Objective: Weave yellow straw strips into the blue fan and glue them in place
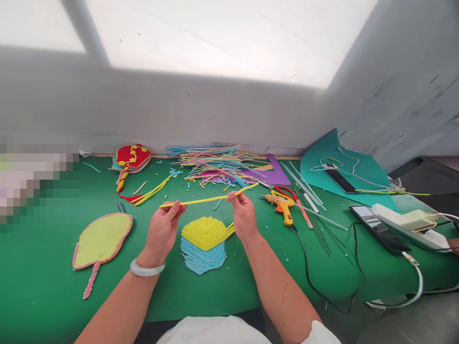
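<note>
A yellow pipe cleaner (206,200) is stretched between my two hands, above the green tabletop. My left hand (165,222) pinches it near its left end. Farther along, my right hand (243,212) grips it between thumb and fingers, and its other end sticks out to the right. Beneath and between the hands lies a flat piece with a yellow upper part (206,233) and a blue lower part (202,258), made of strips laid in a V pattern. Loose yellow strips (229,231) reach from its right side toward my right forearm.
Left lies a yellow-green leaf-shaped fan (102,239); behind it, a red and yellow fan (132,157). Colourful pipe cleaners (215,162) are heaped at the wall. On the right are a yellow glue gun (284,205), red-handled scissors (286,192), clear glue sticks, phones (380,229), a power strip (401,224) and cables.
</note>
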A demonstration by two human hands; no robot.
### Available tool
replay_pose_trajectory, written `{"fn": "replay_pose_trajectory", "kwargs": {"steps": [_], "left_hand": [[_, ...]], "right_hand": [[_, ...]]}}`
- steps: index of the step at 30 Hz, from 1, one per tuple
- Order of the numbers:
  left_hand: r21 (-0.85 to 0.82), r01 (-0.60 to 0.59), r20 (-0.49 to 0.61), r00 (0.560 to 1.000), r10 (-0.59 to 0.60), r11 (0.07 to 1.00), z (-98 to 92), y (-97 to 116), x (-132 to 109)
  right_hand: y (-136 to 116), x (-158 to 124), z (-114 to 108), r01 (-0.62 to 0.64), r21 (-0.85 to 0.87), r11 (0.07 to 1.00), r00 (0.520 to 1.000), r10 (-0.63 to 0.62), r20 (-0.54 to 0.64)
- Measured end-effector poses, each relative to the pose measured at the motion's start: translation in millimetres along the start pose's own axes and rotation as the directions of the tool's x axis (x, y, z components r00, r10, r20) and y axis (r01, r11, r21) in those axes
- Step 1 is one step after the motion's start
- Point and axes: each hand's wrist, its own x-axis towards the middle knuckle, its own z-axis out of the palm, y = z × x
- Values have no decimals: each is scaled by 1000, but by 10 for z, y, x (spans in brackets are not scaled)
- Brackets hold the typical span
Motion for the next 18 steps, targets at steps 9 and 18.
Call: {"fn": "replay_pose_trajectory", "kwargs": {"steps": [9,18], "left_hand": [[46,64,107,992,-69,997,99,-70,-131],[167,45,218,973,-81,985,167,-132,-268]], "right_hand": [[61,-244,178,-74,-55,996,946,88,312],[68,-344,259,-127,-11,992,948,125,294]]}}
